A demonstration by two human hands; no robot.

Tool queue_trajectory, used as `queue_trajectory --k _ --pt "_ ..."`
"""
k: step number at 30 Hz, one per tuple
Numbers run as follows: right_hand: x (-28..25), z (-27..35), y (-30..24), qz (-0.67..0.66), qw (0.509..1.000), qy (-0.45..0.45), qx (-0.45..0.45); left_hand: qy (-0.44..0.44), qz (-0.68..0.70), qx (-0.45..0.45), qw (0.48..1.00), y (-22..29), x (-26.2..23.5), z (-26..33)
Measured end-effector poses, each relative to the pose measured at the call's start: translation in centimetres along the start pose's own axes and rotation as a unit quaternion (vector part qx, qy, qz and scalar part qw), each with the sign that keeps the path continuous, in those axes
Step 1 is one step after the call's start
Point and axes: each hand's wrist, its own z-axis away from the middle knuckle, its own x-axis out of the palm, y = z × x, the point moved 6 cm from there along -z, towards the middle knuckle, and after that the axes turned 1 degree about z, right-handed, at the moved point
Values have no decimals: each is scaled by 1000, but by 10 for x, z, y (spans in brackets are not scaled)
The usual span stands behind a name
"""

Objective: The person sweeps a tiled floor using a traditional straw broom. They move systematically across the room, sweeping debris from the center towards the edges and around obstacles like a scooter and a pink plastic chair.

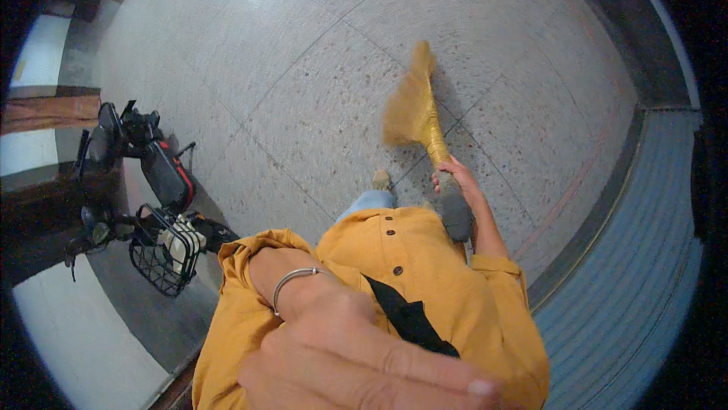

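My right hand (464, 178) is closed round the handle of a short straw broom (409, 113), held out in front of my right side. Its fanned yellow bristles reach forward over the floor and look slightly blurred. Yellow binding wraps the broom's neck, and the dark grey butt end points back toward my body. Very near the camera, my left hand (356, 357) lies across the front of my yellow shirt, fingers stretched toward the right, with nothing visible in it. A thin metal bracelet (292, 281) circles the left wrist. The left fingers run partly past the lower edge.
Speckled grey floor tiles (303, 99) spread ahead, with a shoe (381, 180) of mine on them. At the left stands a black and red motorbike or scooter (168, 175) with a wire basket (163, 258). A ribbed blue-grey shutter (629, 258) lines the right side.
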Motion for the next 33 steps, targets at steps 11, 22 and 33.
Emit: queue_trajectory --k 11,22,33 --pt "-99 134 13 -84 978 145 -126 93 41 -6 995 -52 25 -13" --pt "-350 166 108 -158 917 359 -71 31 39 -48 998 -126 100 -49" --pt "-460 40 99 6 916 397 -61 29 196 -210 957 -197 167 -72"
